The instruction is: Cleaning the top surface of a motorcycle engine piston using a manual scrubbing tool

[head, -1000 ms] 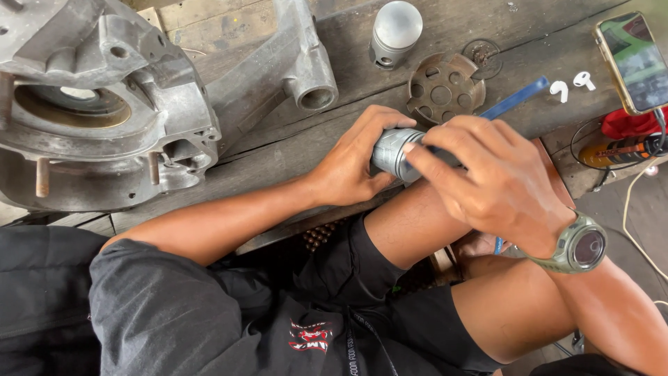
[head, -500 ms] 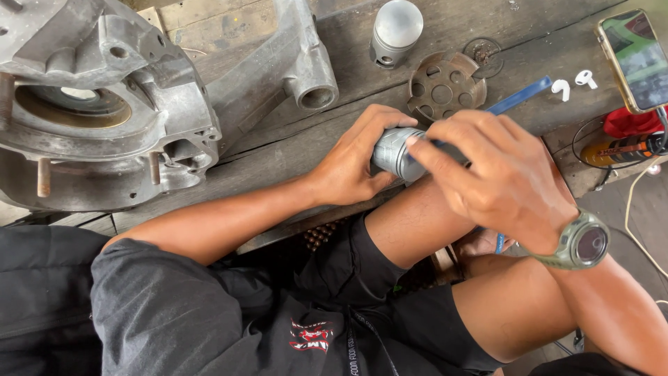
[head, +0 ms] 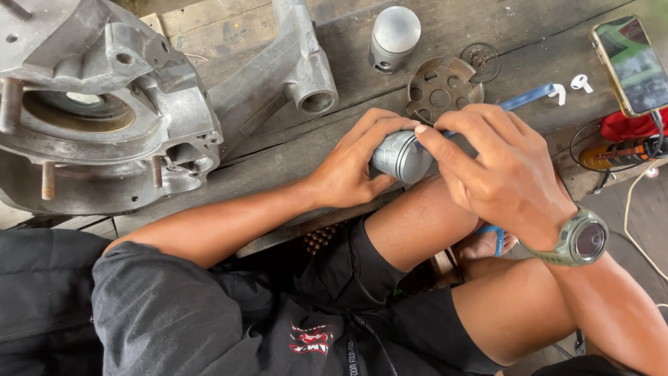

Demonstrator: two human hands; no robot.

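A silver piston (head: 400, 154) with ring grooves lies sideways between both hands, just above my bent knee. My left hand (head: 362, 161) cups it from the left, fingers wrapped over its top. My right hand (head: 497, 170) covers its right end, with the fingertips pressed on the piston's crown edge; a grey-green watch (head: 583, 239) sits on that wrist. A thin blue-handled tool (head: 530, 96) sticks out from under my right hand toward the upper right; whether the hand grips it is hidden.
A large grey engine crankcase (head: 104, 104) fills the left of the worn wooden bench (head: 278, 150). A second piston (head: 393, 38) stands at the top, beside a round perforated metal plate (head: 442, 87). A phone (head: 630, 63), white earbuds (head: 581, 83) and a red-orange tool (head: 623, 150) lie at right.
My hands and the piston have shifted slightly left and up. My right fingers have slid along the piston's end. The bench items have not moved.
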